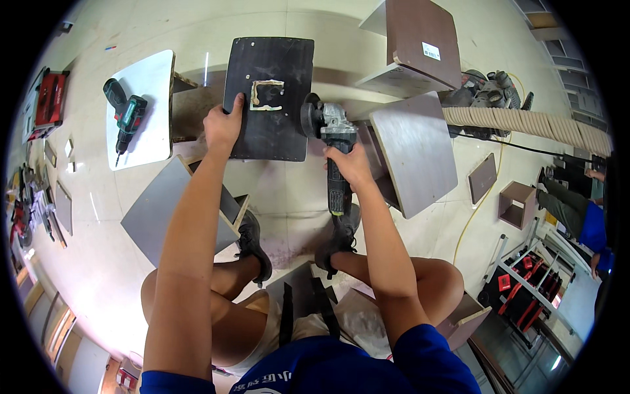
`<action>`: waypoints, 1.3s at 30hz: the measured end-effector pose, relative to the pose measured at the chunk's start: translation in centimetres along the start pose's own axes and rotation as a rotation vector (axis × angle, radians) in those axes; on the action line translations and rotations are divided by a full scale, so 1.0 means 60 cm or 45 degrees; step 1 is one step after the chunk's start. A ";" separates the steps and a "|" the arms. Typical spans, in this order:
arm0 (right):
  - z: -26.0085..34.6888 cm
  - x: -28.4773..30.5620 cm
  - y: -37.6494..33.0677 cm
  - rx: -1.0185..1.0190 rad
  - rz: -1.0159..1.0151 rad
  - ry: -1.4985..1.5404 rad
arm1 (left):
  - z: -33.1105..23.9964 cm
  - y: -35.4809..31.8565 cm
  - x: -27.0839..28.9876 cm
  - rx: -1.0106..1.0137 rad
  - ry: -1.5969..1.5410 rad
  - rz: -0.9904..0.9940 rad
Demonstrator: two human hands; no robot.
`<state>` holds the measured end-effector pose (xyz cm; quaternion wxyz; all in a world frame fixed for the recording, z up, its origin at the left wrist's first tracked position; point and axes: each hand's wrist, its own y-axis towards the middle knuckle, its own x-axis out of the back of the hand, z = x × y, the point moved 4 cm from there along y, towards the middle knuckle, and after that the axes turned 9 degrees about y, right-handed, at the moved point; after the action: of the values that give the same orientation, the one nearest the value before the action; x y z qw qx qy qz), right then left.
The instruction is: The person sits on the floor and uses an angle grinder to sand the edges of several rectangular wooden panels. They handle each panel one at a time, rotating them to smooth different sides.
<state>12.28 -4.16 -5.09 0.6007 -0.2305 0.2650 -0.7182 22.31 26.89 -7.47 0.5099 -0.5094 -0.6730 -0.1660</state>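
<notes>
A dark square board (272, 125) lies on the floor in front of me, with a rough rectangular cut-out outline showing pale wood near its middle. My left hand (223, 125) presses on the board's left edge, fingers curled over it. My right hand (351, 167) grips the body of an angle grinder (328, 128), whose disc stands at the board's right edge. My two feet in dark shoes rest on the floor just below the board.
A cordless drill (126, 115) lies on a white panel (147, 85) at left. Grey and brown boards (413, 154) lie around me, one (167, 210) under my left arm. A yellow cable (479, 203) runs right. Another person (577, 203) sits at far right beside a small wooden box (517, 202).
</notes>
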 end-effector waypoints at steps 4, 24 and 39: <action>0.020 0.007 0.045 0.055 0.053 -0.007 | -0.012 -0.011 0.007 -0.007 -0.038 0.011; 0.176 -0.013 0.217 -0.023 0.027 0.012 | -0.013 -0.013 0.014 0.044 -0.084 0.074; 0.139 0.006 0.202 -0.232 0.284 0.435 | -0.012 -0.010 0.010 0.013 -0.036 -0.012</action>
<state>26.58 -7.02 -6.79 0.5995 -0.1280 0.4508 -0.6489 22.23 26.40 -6.48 0.5021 -0.5060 -0.6834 -0.1578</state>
